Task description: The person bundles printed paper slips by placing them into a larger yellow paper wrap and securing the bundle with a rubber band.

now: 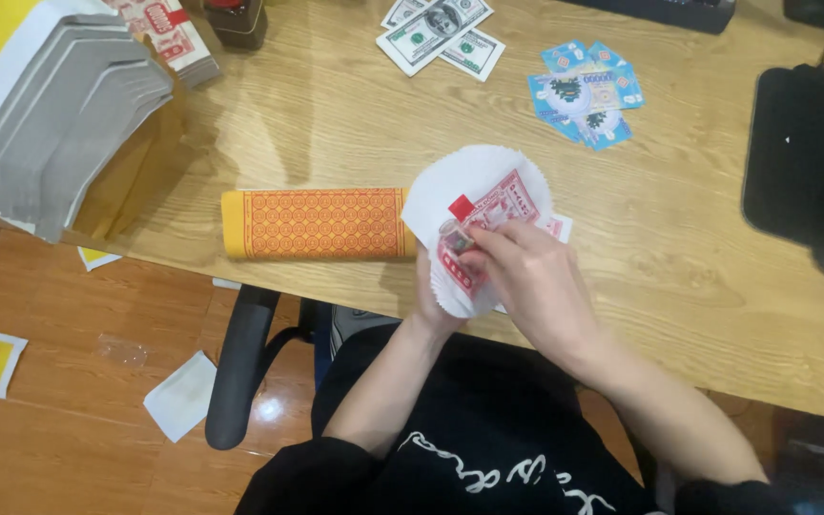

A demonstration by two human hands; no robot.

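A fanned stack of white and red paper notes (pixel 474 195) rests in my left hand (pixel 428 303) over the near edge of the wooden table (pixel 336 124). The left hand is mostly hidden under the fan. My right hand (pixel 531 281) lies on top of the fan. Its fingers pinch a small clear tube with a red cap (pixel 458 221) against the top note. Just left of the fan lies a flat orange and yellow patterned paper bundle (pixel 315 223).
Green banknote-style papers (pixel 441 33) and blue printed notes (pixel 586 93) lie at the far side. A large stack of yellow, white and grey sheets (pixel 50 105) overhangs the table's left end. A black pad (pixel 803 157) sits at right. Paper scraps (pixel 181 394) lie on the floor beside a chair armrest (pixel 237 367).
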